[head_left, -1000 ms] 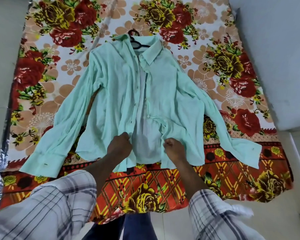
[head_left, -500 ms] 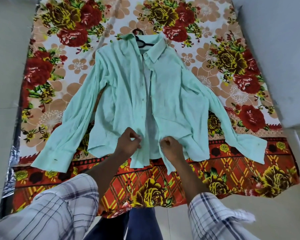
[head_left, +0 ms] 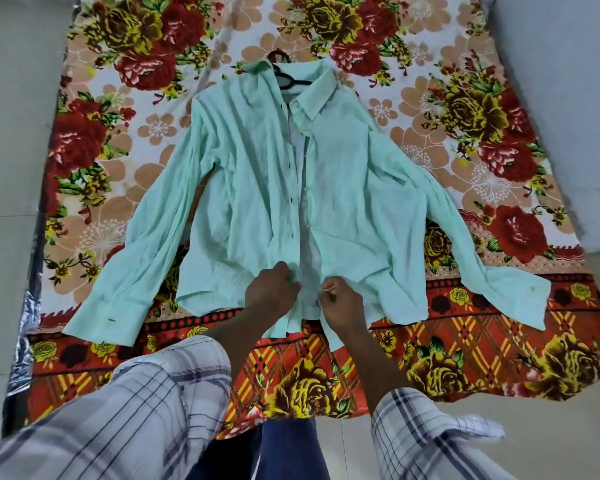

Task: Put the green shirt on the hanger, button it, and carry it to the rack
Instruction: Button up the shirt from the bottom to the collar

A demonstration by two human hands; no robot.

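The pale green shirt (head_left: 354,202) lies face up on a floral blanket (head_left: 465,109), sleeves spread to both sides. A black hanger (head_left: 286,77) sits inside the collar, with only its hook and neck showing. The front plackets lie close together with a narrow gap down the middle. My left hand (head_left: 272,292) pinches the left front edge near the hem. My right hand (head_left: 340,303) pinches the right front edge just beside it. Both hands are a few centimetres apart at the shirt's bottom.
The blanket covers the floor, with pale tiles (head_left: 11,133) to the left and a white wall (head_left: 575,98) at the right. A shiny silver sheet edge (head_left: 25,327) pokes out at the blanket's left side. My checked sleeves fill the bottom of the view.
Both hands have drawn the two front edges inward, closing the wide gap at the shirt's bottom. My hands are now closer together.
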